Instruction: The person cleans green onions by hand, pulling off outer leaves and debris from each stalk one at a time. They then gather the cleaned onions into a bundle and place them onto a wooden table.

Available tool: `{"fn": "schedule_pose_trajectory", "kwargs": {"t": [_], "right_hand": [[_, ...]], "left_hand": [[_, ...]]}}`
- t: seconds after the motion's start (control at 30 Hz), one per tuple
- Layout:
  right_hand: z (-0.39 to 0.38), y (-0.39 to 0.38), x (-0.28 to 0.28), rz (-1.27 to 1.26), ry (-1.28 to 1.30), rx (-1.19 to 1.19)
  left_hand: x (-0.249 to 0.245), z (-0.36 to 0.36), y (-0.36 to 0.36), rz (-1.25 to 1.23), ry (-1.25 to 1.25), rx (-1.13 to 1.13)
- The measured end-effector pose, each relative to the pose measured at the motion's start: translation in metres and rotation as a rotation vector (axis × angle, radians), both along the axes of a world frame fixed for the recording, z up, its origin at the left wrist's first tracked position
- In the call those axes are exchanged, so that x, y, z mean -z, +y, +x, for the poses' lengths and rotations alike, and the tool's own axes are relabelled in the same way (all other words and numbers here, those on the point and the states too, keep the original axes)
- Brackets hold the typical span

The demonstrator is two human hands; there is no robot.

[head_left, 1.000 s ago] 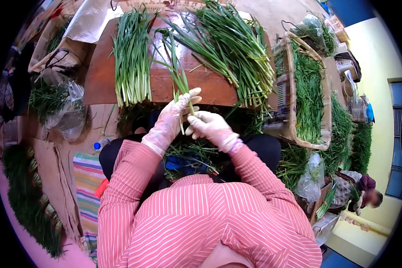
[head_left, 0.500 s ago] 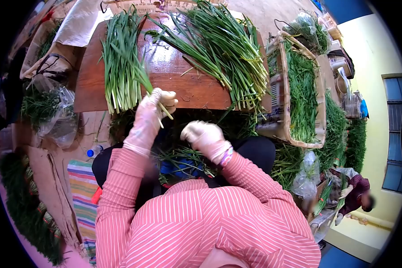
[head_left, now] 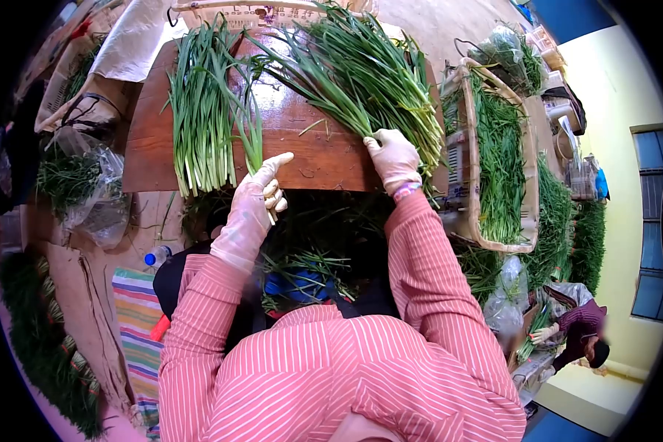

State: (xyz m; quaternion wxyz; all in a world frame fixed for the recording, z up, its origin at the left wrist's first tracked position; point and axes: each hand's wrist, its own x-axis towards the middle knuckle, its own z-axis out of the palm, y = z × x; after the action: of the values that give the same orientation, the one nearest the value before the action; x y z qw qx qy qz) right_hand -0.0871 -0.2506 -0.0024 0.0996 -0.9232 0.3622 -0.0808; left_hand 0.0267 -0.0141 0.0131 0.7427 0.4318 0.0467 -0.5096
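Observation:
My gloved left hand is closed around a few garlic chives, the index finger stretched out to the right. Their pale cut ends poke out below the fist, and the leaves point away from me. Beside them, a neat bundle of garlic chives lies on the left of the brown wooden board. A larger, looser pile of garlic chives spreads over the board's right side. At the near edge of that pile, my gloved right hand pinches some stem ends between thumb and fingers.
Right of the board stands a crate full of loose greens. Trimmings lie below the board near my lap. A plastic bag of greens and a blue-capped bottle are at left. Another person handles greens at far right.
My right hand has moved from near my lap up and right onto the large pile, taking hold of stems. My left hand has shifted slightly down, its index finger now extended, still holding its stalks.

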Motion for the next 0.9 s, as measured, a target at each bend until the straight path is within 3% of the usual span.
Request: {"fn": "schedule_pose_trajectory", "kwargs": {"t": [0.1,0.13,0.2,0.23,0.27,0.4,0.5,0.53,0.57,0.6,0.67,0.73,0.83,0.9], "right_hand": [[-0.011,0.012,0.001,0.137,-0.23,0.067],[-0.014,0.019,0.007,0.327,-0.433,0.079],[-0.019,0.03,0.013,0.628,-0.556,0.122],[-0.02,0.043,0.003,0.9,-0.659,0.117],[-0.017,0.057,0.0,0.938,-0.747,0.085],[-0.022,0.09,-0.012,1.149,-0.624,0.144],[-0.021,0.096,0.005,1.117,-0.646,0.078],[-0.02,0.094,0.008,0.675,-0.631,-0.156],[-0.02,0.093,0.01,0.226,-0.592,-0.371],[-0.019,0.093,0.01,0.228,-0.591,-0.373],[-0.018,0.093,0.009,0.006,-0.496,-0.474],[-0.017,0.102,-0.001,-0.093,-0.459,-0.521],[-0.015,0.117,-0.001,-0.175,-0.317,-0.675],[-0.015,0.125,-0.005,-0.16,-0.297,-0.726]], "left_hand": [[-0.001,-0.003,-0.003,0.016,0.0,-0.009],[-0.001,-0.005,-0.003,0.019,0.001,-0.01],[0.001,-0.008,-0.005,0.024,-0.014,0.026],[-0.001,-0.009,-0.005,0.044,-0.019,0.047],[-0.001,-0.011,-0.006,0.049,-0.018,0.044],[0.008,-0.014,-0.005,0.106,0.0,0.153],[0.007,-0.021,-0.006,0.202,-0.056,0.151],[0.005,-0.021,-0.005,0.206,-0.057,0.148],[0.003,-0.02,-0.006,0.314,-0.21,0.068],[0.002,-0.019,-0.007,0.419,-0.362,-0.014],[0.004,-0.012,-0.01,0.355,-0.456,-0.186],[-0.002,-0.006,-0.007,0.408,-0.482,-0.083],[-0.004,-0.007,-0.006,0.567,-0.304,0.294],[0.011,-0.004,-0.004,0.477,-0.202,0.372]]}}
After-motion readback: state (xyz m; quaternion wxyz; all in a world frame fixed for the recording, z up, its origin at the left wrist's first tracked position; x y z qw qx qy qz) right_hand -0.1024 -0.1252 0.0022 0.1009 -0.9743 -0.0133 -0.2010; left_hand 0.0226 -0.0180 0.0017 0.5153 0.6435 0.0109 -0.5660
